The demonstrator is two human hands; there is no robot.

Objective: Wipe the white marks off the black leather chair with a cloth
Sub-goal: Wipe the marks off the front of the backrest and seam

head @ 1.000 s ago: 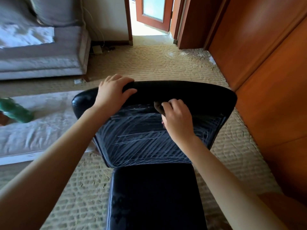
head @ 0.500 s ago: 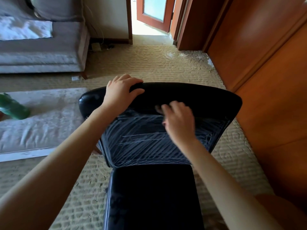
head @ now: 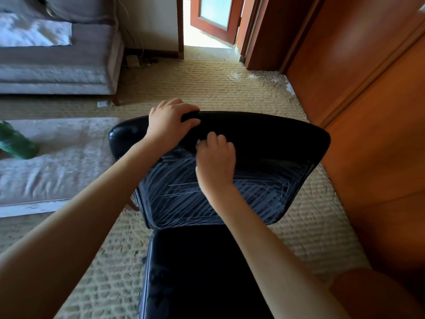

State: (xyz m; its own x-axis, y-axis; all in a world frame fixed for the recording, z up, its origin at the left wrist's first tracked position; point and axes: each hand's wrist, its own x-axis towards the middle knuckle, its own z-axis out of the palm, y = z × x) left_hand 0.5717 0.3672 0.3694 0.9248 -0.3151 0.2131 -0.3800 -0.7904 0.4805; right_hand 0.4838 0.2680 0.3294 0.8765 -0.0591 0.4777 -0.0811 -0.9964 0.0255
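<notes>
Marks [head: 181, 199] spread below and right of the right hand [head: 215, 162], its fingers curled, cloth unseen; left hand [head: 171, 122] grips the chair [head: 264, 132] top.

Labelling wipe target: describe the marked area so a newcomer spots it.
Find the black leather chair mid-frame on the woven carpet. On its backrest, below the top edge gripped by the left hand, lie the white marks: dense crisscross scribbles, unlike the plain black seat below.

floor: beige carpet [head: 207, 88] | on it: black chair [head: 264, 139], grey sofa [head: 57, 72], pale mat [head: 57, 171]
</notes>
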